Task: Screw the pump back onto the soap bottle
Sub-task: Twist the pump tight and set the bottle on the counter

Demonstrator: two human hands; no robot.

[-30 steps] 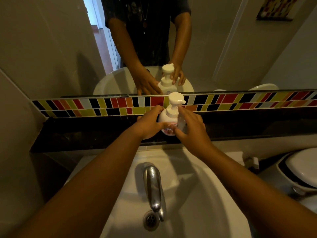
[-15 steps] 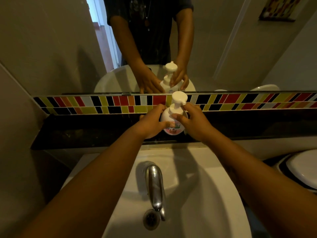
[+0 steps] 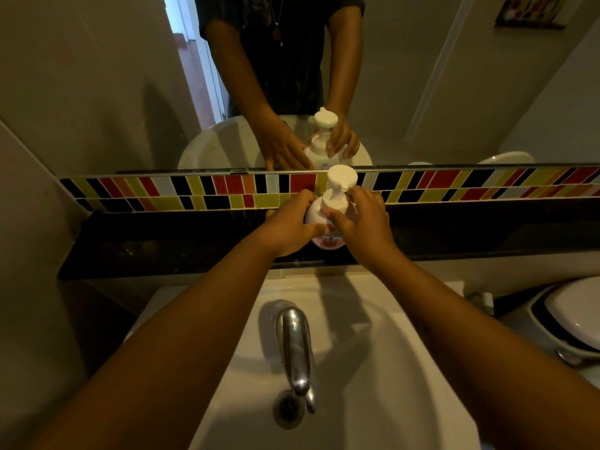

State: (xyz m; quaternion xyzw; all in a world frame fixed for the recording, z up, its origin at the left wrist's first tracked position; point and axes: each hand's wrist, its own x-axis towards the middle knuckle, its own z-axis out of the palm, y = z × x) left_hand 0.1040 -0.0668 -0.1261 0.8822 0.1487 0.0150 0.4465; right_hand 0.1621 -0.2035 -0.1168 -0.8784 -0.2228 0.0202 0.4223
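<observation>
Nearest, the chrome tap (image 3: 293, 349) hangs over the white basin (image 3: 373, 401). Beyond, on the dark ledge (image 3: 156, 241), the soap bottle (image 3: 316, 216) stands upright between both hands (axis vertical): left hand (image 3: 287, 227) wraps its body, right hand (image 3: 360, 216) pinches the pump (image 3: 340, 178) collar.

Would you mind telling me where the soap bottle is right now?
In the head view, the soap bottle stands centre frame on the dark ledge behind the sink, held between the left hand and right hand.
</observation>
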